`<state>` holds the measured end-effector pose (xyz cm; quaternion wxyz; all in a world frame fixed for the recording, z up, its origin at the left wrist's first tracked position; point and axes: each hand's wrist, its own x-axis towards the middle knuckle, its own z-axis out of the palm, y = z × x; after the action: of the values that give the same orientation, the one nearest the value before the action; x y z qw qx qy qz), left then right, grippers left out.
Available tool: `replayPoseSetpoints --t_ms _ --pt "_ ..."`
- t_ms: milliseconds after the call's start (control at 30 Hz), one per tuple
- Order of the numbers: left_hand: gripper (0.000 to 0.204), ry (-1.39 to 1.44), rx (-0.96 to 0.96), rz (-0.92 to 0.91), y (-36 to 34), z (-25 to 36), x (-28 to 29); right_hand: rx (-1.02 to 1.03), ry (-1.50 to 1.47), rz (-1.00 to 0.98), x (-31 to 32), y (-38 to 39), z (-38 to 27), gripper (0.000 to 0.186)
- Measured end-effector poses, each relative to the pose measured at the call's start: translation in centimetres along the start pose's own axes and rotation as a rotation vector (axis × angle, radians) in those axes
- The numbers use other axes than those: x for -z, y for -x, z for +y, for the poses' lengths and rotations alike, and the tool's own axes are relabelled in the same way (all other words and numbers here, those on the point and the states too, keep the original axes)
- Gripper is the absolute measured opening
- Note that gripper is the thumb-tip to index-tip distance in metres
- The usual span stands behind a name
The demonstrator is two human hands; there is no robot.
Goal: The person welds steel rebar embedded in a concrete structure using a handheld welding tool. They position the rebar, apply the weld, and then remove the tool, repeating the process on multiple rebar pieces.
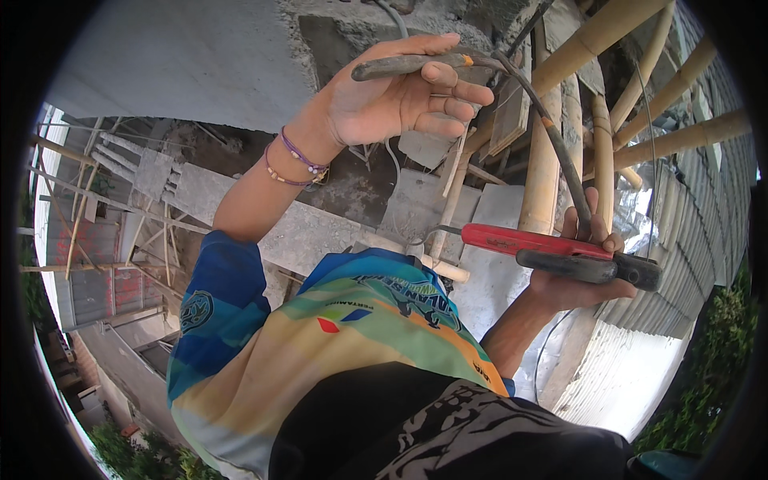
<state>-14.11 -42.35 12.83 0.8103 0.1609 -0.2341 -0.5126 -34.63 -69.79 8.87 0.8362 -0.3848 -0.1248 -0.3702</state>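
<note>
My left hand point(400, 100) is raised at upper middle, palm showing, fingers apart and slightly bent. Against it, in the crook of the thumb, lies one dark handle of long-handled pincers point(524, 80). The handles spread wide from a pivot; the jaws point up and are hard to make out. At right, my right hand point(572, 284) is closed round the other handle's lower end. The same hand also grips a long red-handled tool point(520, 240) with a thin bent metal tip, and a black, rounded handle point(564, 268) beside it whose kind I cannot tell.
Thick bamboo poles point(596, 44) stand close to the pincers. A concrete slab point(184, 56) spans the upper left. Corrugated roofing point(696, 216) lies at the right. Rough blockwork point(308, 240) runs behind my left arm, with bamboo scaffolding point(80, 192) far left and thin cable point(396, 160) hanging near.
</note>
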Motion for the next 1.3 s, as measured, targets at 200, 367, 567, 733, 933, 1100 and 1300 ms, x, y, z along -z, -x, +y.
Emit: replayPoseSetpoints --t_ms 200,367,567,733,933,1100,1300 --pt "0.053 -0.197 -0.059 0.140 -0.1 -1.0 -1.1 0.040 -0.023 -0.034 -1.7 2.0 1.4 0.076" --pt "0.041 -0.420 -0.151 0.332 -1.6 -9.1 -3.4 0.061 0.125 -0.043 -4.3 5.2 3.2 0.076" --pt "0.037 -0.422 -0.202 0.401 -2.4 -10.6 -5.7 0.084 0.090 0.002 -4.4 4.9 2.7 0.072" --pt "0.035 -0.384 -0.166 0.287 -1.0 -7.6 -5.5 0.092 0.004 -0.022 -2.4 2.6 0.4 0.070" --pt "0.039 -0.567 -0.048 0.133 1.2 -3.0 -4.3 0.037 -0.136 -0.133 -0.6 0.9 -0.7 0.069" --pt "0.024 -0.748 0.008 0.158 3.2 -4.8 -3.5 0.040 -0.106 -0.237 -0.6 4.1 1.8 0.068" --pt "0.055 -0.122 -0.289 0.015 2.3 -11.2 -1.2 0.025 0.045 -0.187 -1.6 7.3 4.5 0.069"
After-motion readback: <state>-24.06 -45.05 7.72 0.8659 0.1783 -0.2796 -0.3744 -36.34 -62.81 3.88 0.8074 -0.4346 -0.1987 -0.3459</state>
